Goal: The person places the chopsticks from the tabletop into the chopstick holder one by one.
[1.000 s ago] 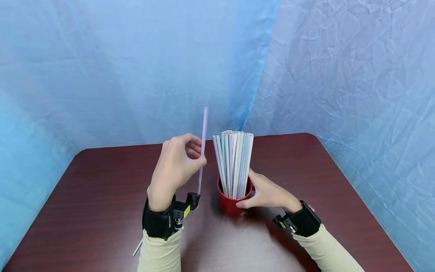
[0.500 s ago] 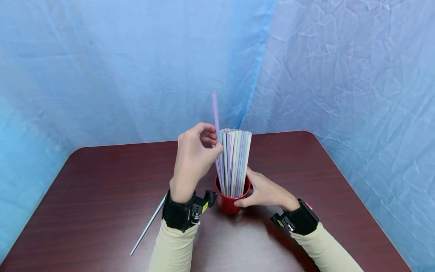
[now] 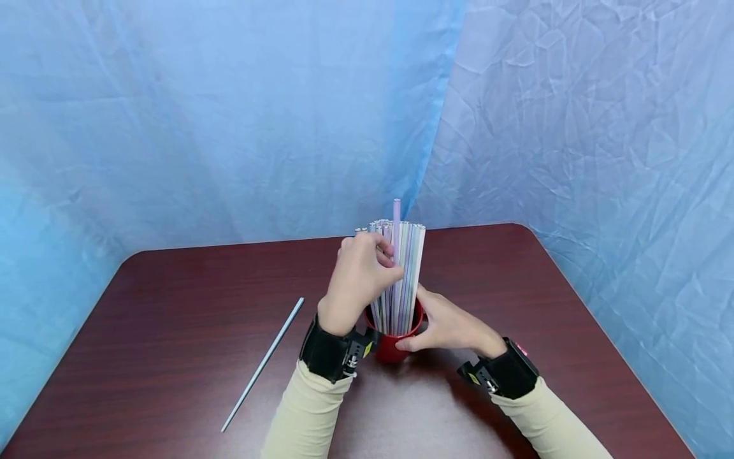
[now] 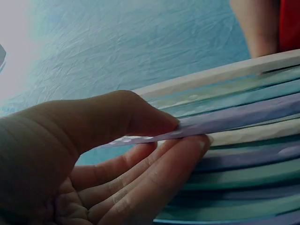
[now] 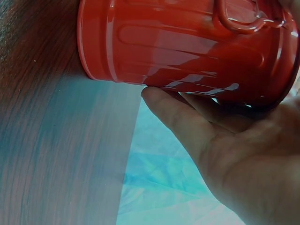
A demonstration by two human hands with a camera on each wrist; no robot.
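Purple straw (image 3: pixel 396 217) stands upright among the bundle of pastel straws (image 3: pixel 408 268) in the red cup (image 3: pixel 390 347), its top end projecting above the tops of the others. The left hand (image 3: pixel 362 275) pinches this straw between thumb and fingers at the level of the bundle; the left wrist view shows the thumb (image 4: pixel 136 117) pressed on one side of the purple straw (image 4: pixel 225 123) and the fingertips (image 4: pixel 194 143) on the other, so the left grip is clamped on the straw. The remaining straws (image 4: pixel 243 164) lie packed together just beside it in that view.

The right hand (image 3: pixel 450 324) is curled round the side of the red cup, which stands on the dark wood surface (image 3: pixel 172 357) near the person's body. The right wrist view shows the right hand (image 5: pixel 234 154) with thumb and palm against the wall of the red cup (image 5: pixel 187 47), so the right grip is closed on the cup.

One loose pale blue straw (image 3: pixel 264 364) lies flat on the surface, well apart from the cup, to the left of the left forearm. Blue crinkled cloth (image 3: pixel 229 115) hangs behind the surface.
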